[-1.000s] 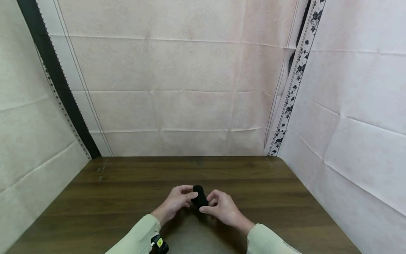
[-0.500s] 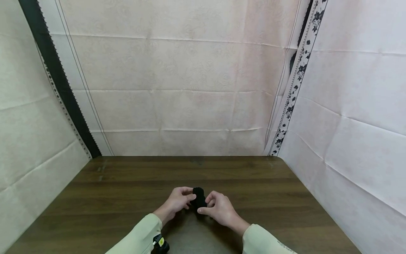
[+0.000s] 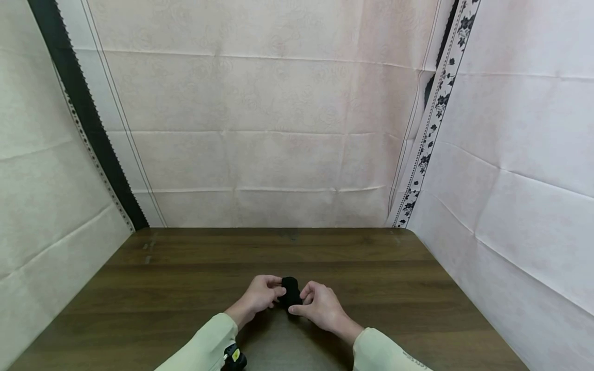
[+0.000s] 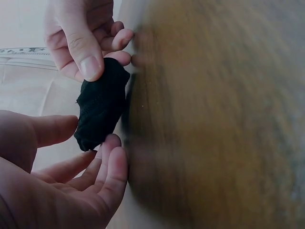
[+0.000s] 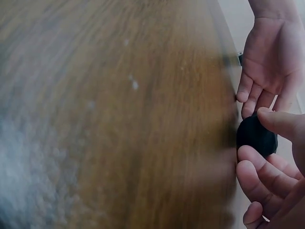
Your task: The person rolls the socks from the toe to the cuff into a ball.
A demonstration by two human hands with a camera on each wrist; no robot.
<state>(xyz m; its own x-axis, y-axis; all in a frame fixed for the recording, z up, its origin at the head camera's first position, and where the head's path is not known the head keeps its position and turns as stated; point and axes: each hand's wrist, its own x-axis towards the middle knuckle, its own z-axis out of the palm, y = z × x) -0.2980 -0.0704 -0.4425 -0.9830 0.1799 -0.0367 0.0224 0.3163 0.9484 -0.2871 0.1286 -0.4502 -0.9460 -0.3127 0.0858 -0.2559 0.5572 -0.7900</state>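
A small black bundle of rolled-up fabric (image 3: 290,292) is held between both hands close over the wooden table. My left hand (image 3: 258,294) pinches its left end, thumb on the near side and fingers behind. From the other side, my right hand (image 3: 321,308) grips it between thumb and curled fingers. The left wrist view shows the bundle (image 4: 102,106) as an elongated, slightly creased roll with a few loose edges. In the right wrist view its rounded end (image 5: 253,133) sits between the right thumb and fingertips, while the left fingertips meet its far side.
The brown wooden table (image 3: 195,268) stretches out around the hands. Pale creased cloth hangs as a back wall (image 3: 278,159) and as side walls. A black device with a yellow label (image 3: 234,357) is strapped at the left sleeve.
Both hands and the black fabric bundle have shifted slightly toward the person. The right hand has also drifted a little left; both grips look much the same.
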